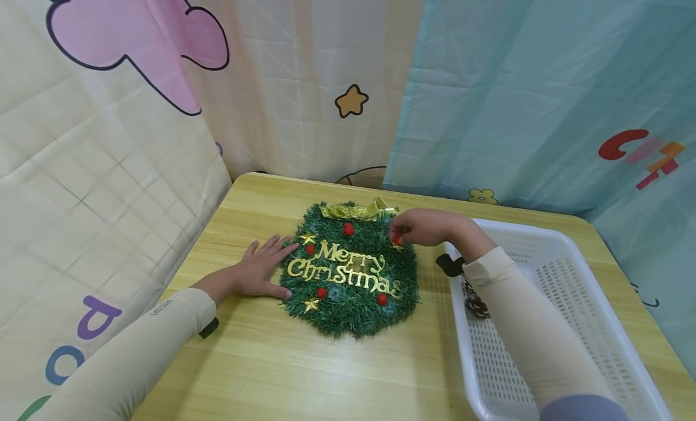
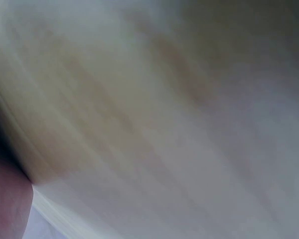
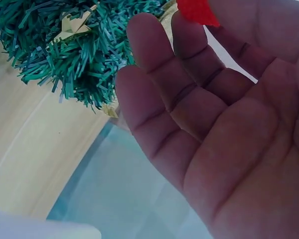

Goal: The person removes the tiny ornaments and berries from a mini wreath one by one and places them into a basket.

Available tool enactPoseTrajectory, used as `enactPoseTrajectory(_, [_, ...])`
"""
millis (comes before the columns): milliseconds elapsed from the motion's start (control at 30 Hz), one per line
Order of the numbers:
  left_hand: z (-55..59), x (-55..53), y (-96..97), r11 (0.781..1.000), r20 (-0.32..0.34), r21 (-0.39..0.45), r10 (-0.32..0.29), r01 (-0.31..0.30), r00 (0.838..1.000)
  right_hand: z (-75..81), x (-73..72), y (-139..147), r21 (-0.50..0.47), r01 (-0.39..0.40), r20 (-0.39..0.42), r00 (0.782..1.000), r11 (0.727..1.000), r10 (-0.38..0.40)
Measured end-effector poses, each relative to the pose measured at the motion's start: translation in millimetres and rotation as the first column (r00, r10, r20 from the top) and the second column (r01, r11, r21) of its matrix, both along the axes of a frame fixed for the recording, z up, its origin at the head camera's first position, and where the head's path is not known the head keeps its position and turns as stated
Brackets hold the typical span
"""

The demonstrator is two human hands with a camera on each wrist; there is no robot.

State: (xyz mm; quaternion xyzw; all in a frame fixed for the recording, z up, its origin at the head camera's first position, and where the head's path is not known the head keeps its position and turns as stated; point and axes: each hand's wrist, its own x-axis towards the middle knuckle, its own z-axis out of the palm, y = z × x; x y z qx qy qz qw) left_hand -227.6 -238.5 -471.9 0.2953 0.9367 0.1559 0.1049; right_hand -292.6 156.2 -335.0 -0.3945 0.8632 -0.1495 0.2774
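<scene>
A green tinsel wreath (image 1: 348,321) lies on the wooden table, with gold "Merry Christmas" lettering (image 1: 348,276) across its middle. Red balls, such as the red ball (image 1: 382,299) at lower right, and gold stars, such as the gold star (image 1: 312,304) at lower left, dot it. A gold ribbon (image 1: 353,211) lies along its top. My right hand (image 1: 426,226) pinches another red ball (image 3: 197,11) between thumb and fingers at the wreath's upper right edge. Fingers spread, my left hand (image 1: 261,270) rests at the wreath's left edge. The left wrist view is blurred.
A white plastic basket (image 1: 470,372) stands on the right of the table (image 1: 337,379), under my right forearm. Inside it, near the left wall, is a pine cone (image 1: 477,307). Printed curtains (image 1: 489,107) hang behind and left of the table.
</scene>
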Motion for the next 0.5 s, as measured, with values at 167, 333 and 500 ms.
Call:
enactPoseTrajectory(167, [0.8,-0.1,0.5,1.0,0.0,-0.007,0.0,0.0,1.0,4.3,5.8,6.5,-0.039,0.011,0.005,1.0,0.999,-0.011])
enactPoseTrajectory(333, [1.3,0.0,0.7,1.0,-0.002,-0.011,0.007,-0.007,1.0,7.9,11.2,12.1,-0.039,0.022,0.002,1.0,0.999,-0.022])
enactPoseTrajectory(500, [0.9,0.4,0.5,1.0,-0.004,-0.016,0.006,-0.006,1.0,11.4,18.5,18.6,-0.031,0.018,-0.024,1.0,0.999,-0.019])
